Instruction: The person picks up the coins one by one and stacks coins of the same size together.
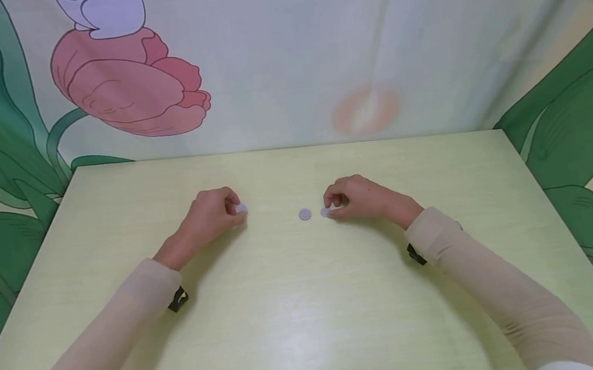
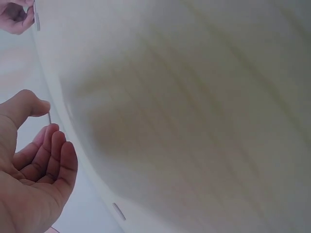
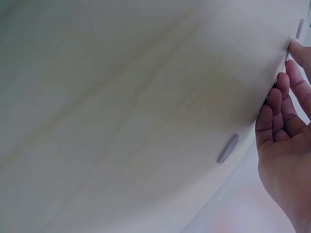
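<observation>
My left hand (image 1: pixel 216 212) pinches a pale lilac disc (image 1: pixel 241 208) between thumb and fingertips, above the table. In the left wrist view the disc (image 2: pixel 49 118) shows edge-on between the thumb and fingers. My right hand (image 1: pixel 359 198) has thumb and fingers curled at another pale disc (image 1: pixel 325 212), which lies low at the tabletop and is partly covered by the fingertips. A third disc (image 1: pixel 304 214) lies flat just left of the right hand. Further small pieces (image 3: pixel 228 148) (image 2: pixel 119 211) rest on the table in the wrist views.
A light wood-grain table (image 1: pixel 297 304) spreads under both hands. Behind it hangs a cloth (image 1: pixel 274 62) printed with a pink flower and green leaves. Both forearms wear beige sleeves (image 1: pixel 117 327), with a dark wrist strap (image 1: pixel 416 254) below the cuff.
</observation>
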`<action>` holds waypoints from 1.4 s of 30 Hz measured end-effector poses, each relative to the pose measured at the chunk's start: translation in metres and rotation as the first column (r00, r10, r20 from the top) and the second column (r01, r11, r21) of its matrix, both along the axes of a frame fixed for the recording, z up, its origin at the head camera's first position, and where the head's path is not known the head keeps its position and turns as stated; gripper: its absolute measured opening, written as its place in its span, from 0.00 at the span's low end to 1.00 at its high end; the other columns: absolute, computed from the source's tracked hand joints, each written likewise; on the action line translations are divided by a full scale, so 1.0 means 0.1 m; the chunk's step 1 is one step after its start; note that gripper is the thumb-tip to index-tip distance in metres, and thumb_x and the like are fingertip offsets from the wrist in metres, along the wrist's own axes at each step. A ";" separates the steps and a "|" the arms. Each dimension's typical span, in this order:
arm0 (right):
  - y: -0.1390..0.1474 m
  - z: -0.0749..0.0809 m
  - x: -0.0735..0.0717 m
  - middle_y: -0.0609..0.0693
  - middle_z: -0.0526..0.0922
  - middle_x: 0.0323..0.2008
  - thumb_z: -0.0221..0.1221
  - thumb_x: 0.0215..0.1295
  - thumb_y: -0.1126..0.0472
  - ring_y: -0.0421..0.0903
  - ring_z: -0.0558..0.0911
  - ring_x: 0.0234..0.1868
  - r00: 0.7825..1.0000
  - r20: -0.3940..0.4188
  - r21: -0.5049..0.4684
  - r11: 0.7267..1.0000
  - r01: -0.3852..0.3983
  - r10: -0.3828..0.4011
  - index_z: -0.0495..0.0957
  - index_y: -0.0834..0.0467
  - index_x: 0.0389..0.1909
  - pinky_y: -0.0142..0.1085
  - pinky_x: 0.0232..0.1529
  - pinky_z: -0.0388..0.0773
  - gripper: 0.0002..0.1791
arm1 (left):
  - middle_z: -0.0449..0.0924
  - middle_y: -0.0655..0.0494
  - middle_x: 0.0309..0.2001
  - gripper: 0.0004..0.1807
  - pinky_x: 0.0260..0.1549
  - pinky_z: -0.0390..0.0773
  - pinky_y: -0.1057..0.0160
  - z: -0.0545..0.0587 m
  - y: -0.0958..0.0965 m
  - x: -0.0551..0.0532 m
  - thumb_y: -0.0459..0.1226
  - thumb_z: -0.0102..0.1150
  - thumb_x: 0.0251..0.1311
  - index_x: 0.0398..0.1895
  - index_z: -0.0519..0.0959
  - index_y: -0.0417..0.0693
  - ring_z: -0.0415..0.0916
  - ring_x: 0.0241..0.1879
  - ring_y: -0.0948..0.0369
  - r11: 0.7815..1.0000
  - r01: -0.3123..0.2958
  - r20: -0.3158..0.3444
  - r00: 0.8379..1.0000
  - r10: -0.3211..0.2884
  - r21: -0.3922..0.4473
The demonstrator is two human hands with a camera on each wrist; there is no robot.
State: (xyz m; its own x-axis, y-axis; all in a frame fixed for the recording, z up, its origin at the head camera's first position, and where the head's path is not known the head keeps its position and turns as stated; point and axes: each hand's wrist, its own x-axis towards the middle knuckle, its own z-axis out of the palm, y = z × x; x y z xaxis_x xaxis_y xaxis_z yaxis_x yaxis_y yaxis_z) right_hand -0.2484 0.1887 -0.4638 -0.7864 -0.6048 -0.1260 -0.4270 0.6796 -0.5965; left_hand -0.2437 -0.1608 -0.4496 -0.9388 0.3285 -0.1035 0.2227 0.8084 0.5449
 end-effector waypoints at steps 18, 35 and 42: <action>-0.01 0.04 0.00 0.45 0.76 0.33 0.68 0.65 0.54 0.44 0.73 0.36 0.999 -0.045 0.028 0.999 -0.020 0.021 0.83 0.51 0.40 0.37 0.41 0.71 0.08 | 0.79 0.52 0.31 0.12 0.32 0.75 0.63 0.08 0.40 0.09 0.36 0.68 0.57 0.41 0.81 0.38 0.74 0.32 0.57 0.988 0.111 -0.062 0.993 -0.105 0.104; -0.02 0.02 -0.01 0.44 0.76 0.33 0.67 0.66 0.51 0.43 0.73 0.35 0.999 -0.049 0.047 0.999 -0.013 0.015 0.82 0.48 0.41 0.36 0.40 0.71 0.08 | 0.79 0.53 0.31 0.12 0.31 0.74 0.65 0.15 0.87 0.10 0.37 0.69 0.58 0.40 0.81 0.39 0.73 0.30 0.59 0.971 0.226 -0.061 0.973 -0.222 0.071; -0.02 0.03 -0.02 0.45 0.76 0.33 0.66 0.67 0.51 0.44 0.73 0.35 0.999 -0.043 0.042 0.999 -0.022 0.024 0.82 0.49 0.41 0.37 0.40 0.71 0.07 | 0.82 0.52 0.35 0.13 0.37 0.78 0.63 0.13 0.96 0.01 0.39 0.70 0.60 0.42 0.80 0.40 0.77 0.35 0.58 0.971 0.227 -0.051 0.973 -0.224 0.072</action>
State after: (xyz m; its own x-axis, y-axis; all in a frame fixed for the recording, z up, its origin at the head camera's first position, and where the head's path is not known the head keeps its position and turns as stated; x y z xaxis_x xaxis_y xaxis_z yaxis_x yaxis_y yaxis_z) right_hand -0.2499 0.1866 -0.4611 -0.7778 -0.6175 -0.1172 -0.4676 0.6932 -0.5484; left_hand -0.2429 -0.0644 -0.4367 -0.8425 0.5377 -0.0317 0.4185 0.6905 0.5900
